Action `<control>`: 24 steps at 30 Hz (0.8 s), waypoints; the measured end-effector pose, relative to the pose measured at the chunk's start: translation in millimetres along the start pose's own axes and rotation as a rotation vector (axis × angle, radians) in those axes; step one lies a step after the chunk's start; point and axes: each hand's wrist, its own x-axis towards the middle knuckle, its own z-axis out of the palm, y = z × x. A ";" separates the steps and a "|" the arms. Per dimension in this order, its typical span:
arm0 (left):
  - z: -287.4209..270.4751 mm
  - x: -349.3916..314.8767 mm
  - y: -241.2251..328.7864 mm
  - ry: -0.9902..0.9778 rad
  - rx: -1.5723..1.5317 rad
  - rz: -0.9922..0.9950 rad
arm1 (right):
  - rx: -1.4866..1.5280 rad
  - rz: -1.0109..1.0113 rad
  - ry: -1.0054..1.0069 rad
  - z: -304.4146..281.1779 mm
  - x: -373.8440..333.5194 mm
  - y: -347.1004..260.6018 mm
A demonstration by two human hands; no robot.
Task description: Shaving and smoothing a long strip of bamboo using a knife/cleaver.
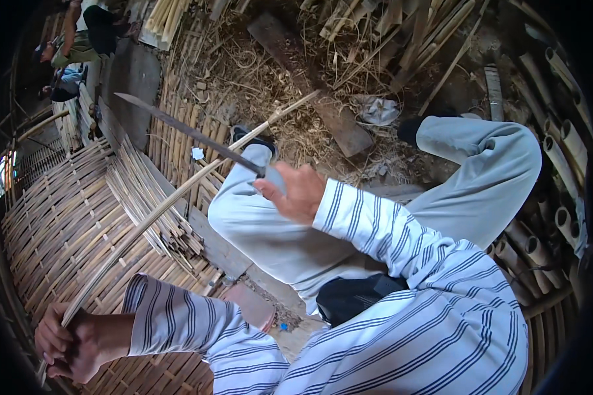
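Observation:
At the lower left, my left hand (82,339) is closed around the near end of a long pale bamboo strip (138,227). The strip slants up and away to the right, its far end over the shavings. My right hand (296,194), above my bent left knee, grips a knife (191,133) whose handle is mostly hidden in the fingers. Its long dark narrow blade points to the upper left and crosses the strip in the picture. Whether blade and strip touch, I cannot tell.
A woven bamboo mat (66,224) spreads at the left, with a bundle of thin strips (151,197) on it. Shavings and a wooden plank (349,135) lie ahead. Bamboo tubes (563,220) are stacked at the right. Another person (79,56) is at the far upper left.

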 end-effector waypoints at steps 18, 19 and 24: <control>-10.3 -0.9 -7.3 0.035 0.094 0.121 | -0.148 0.389 0.073 -21.5 48.1 127.4; -5.4 -0.5 -17.5 0.029 0.047 0.118 | -0.091 0.574 0.221 -14.1 61.0 204.2; -7.8 -1.5 -11.5 -0.021 0.094 0.093 | 0.090 0.242 0.188 19.9 43.7 104.7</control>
